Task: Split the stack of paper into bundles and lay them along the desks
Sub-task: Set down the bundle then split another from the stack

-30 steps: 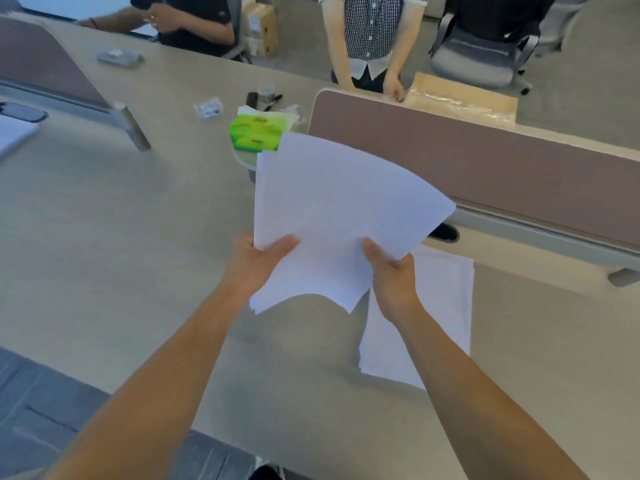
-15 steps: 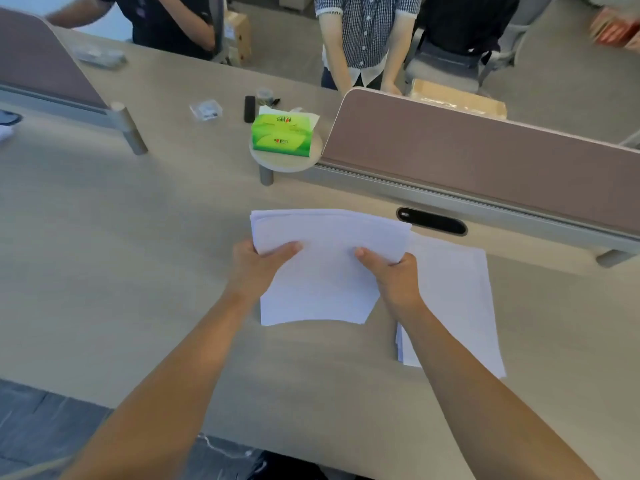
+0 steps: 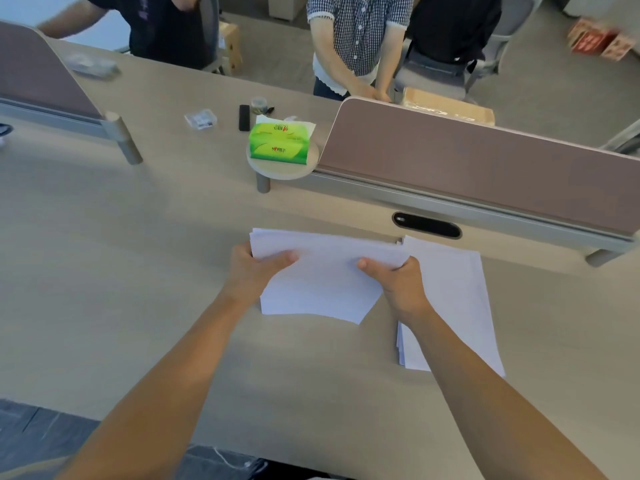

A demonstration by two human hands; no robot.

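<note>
Two hands hold one bundle (image 3: 322,275) in the head view: my left hand (image 3: 254,271) pinches its left edge and my right hand (image 3: 398,282) its right edge, thumbs on top. That right edge lies just beside the stack (image 3: 450,289). The desk (image 3: 121,271) stretches wide to the left, and the divider (image 3: 485,168) bounds the far side.

one wide-angle view, worn on the head, looking forward and down from over the near edge of the desk (image 3: 104,271), forearms (image 3: 166,382) running in from the bottom. it's close on the left hand (image 3: 251,271) and right hand (image 3: 401,284) gripping paper (image 3: 322,285) at centre, and tilted up enough to catch the divider (image 3: 485,174) and people (image 3: 356,36) standing across.
</note>
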